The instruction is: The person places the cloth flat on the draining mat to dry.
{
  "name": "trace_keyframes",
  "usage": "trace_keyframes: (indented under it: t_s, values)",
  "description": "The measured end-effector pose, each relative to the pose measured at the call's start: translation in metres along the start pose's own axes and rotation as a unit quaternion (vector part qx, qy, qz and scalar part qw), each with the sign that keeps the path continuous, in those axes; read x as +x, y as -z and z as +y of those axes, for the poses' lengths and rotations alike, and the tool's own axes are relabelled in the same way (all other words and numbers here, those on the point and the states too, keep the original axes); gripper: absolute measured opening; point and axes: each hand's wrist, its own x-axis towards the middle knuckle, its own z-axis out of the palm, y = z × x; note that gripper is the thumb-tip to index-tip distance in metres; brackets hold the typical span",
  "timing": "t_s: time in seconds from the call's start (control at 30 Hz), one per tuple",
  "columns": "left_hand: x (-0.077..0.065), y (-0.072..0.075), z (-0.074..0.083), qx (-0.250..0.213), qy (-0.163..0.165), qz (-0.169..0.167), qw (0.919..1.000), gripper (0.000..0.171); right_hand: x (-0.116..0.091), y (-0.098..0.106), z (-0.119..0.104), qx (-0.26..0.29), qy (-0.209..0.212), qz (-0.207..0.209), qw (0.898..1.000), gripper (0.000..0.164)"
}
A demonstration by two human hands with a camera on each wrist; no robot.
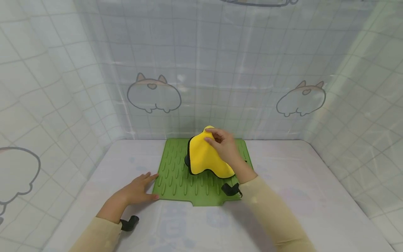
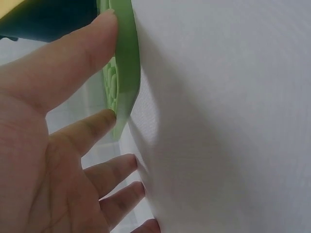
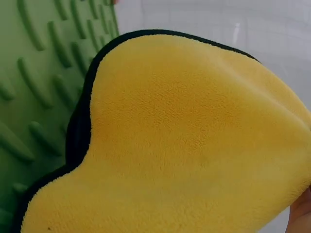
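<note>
A yellow plush cloth with black edging hangs over a green ridged mat. My right hand pinches the cloth near its top, between thumb and fingers. In the right wrist view the cloth fills most of the picture, and only a bit of the hand shows at the right edge. Something dark peeks out at the cloth's left side; what it is stays hidden. My left hand is at the mat's left edge, fingers spread. In the left wrist view its thumb and index finger touch the mat's rim.
The mat lies on a white table with a faint pattern. White tiled-print sheeting with animal drawings rises behind the table and on both sides. Black wrist mounts sit at both cuffs.
</note>
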Motion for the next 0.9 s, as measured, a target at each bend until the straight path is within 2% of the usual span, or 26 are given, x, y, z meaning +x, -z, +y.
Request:
trace_keyframes:
  t_s: [0.2, 0.33, 0.43, 0.6, 0.9]
  values:
    - [-0.002, -0.001, 0.0, 0.0, -0.001, 0.001, 1.0, 0.09, 0.001, -0.014, 0.008, 0.005, -0.021, -0.038, 0.999, 0.032]
    - [-0.002, -0.002, 0.0, 0.0, 0.003, 0.001, 1.0, 0.091, 0.003, -0.02, 0.016, -0.034, -0.058, -0.059, 0.996, 0.031]
    - [-0.002, -0.002, 0.0, 0.001, 0.004, -0.001, 1.0, 0.092, 0.002, -0.025, 0.024, -0.083, -0.091, -0.109, 0.986, 0.03]
    - [-0.001, -0.002, 0.0, 0.0, -0.004, -0.001, 1.0, 0.091, -0.001, -0.032, 0.037, -0.128, -0.131, -0.209, 0.961, 0.028]
    - [-0.002, -0.001, -0.002, 0.005, -0.009, -0.001, 1.0, 0.09, -0.004, -0.028, 0.036, -0.131, -0.14, -0.271, 0.943, 0.032]
